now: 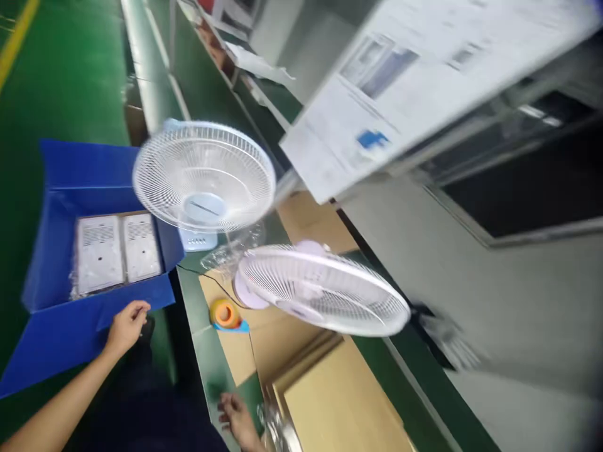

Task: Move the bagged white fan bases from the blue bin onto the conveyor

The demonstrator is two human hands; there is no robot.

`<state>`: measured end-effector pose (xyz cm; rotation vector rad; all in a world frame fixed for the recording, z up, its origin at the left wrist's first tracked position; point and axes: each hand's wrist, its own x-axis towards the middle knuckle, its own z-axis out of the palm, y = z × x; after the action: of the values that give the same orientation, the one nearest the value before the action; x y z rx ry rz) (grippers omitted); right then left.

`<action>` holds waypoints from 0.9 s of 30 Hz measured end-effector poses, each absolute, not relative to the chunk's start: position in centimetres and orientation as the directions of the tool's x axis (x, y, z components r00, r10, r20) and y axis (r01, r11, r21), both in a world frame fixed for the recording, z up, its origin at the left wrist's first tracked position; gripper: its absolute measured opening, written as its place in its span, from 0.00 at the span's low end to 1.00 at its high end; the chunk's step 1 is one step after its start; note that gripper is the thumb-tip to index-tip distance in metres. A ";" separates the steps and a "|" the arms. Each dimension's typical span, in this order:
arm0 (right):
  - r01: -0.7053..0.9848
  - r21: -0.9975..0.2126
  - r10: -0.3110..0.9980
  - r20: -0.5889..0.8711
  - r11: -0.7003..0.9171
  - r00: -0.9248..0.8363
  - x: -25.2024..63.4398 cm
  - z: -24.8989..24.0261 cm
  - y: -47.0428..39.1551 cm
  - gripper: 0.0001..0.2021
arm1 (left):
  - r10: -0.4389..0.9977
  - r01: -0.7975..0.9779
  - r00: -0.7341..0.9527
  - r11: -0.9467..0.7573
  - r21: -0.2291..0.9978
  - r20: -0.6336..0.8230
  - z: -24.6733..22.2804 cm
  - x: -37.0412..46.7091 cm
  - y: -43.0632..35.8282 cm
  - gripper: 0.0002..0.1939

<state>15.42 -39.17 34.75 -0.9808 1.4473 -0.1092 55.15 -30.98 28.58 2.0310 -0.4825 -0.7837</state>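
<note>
Left hand (126,326) has its fingers curled loosely on the front flap of the open blue corrugated-plastic box (70,339), grip not pinching anything that I can see. Right hand (238,417) lies low on the green worktop (211,370), fingers half bent, touching the edge near the flat brown cardboard sheets (339,402); grip holds nothing. Inside the blue box lie white perforated panels in clear wrap (115,251), still in place. Just beyond, two white wire-grille desk fans (205,176) (325,289) stand on the cardboard, assembled, unpacked. An orange tape roll on a blue dispenser (227,314) sits between hands and fans. Judging by this, fans are built, boxing not started. Blurred printed sheet (424,81) hangs overhead.
</note>
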 end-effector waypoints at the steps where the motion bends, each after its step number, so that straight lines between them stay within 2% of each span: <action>1: -0.451 -0.606 -0.593 -0.783 0.656 0.189 13.9 34.3 -38.2 0.26 | -0.646 -0.051 0.675 -0.522 0.851 -0.356 29.0 52.7 -31.0 0.21; 5: -0.272 -0.674 -0.647 -0.738 0.687 0.193 9.2 33.4 -37.5 0.32 | -0.830 -0.050 0.349 -0.479 0.876 -0.434 29.8 42.8 -31.6 0.23; 8: -0.131 -0.732 -0.714 -0.681 0.669 0.164 6.1 33.8 -37.7 0.33 | -0.870 -0.083 0.087 -0.491 0.867 -0.485 30.5 36.8 -32.8 0.22; 11: -0.011 -0.763 -0.758 -0.644 0.647 0.101 3.2 34.4 -36.5 0.34 | -0.871 -0.120 -0.107 -0.467 0.876 -0.479 31.4 32.0 -35.0 0.19; 15: 0.139 -0.772 -0.778 -0.628 0.620 -0.018 0.6 34.2 -33.1 0.37 | -0.883 -0.147 -0.191 -0.406 0.902 -0.429 32.4 25.8 -40.4 0.20; 21: 0.385 -0.786 -0.767 -0.593 0.484 -0.245 -1.8 34.5 -27.4 0.36 | -0.863 -0.135 -0.229 -0.429 0.893 -0.450 33.3 17.0 -47.7 0.37; 24: 0.530 -0.777 -0.666 -0.596 0.338 -0.449 -4.4 35.5 -24.9 0.34 | -0.808 -0.101 -0.351 -0.469 0.877 -0.473 35.1 16.0 -47.2 0.31; 27: 0.639 -0.732 -0.486 -0.659 0.236 -0.574 -7.8 36.5 -22.8 0.37 | -0.757 -0.053 -0.466 -0.493 0.869 -0.458 38.0 17.2 -44.4 0.25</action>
<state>-7.78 -22.81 36.46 0.1478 1.5754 -1.5162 17.23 -44.40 37.99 1.2514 -1.2116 -2.0057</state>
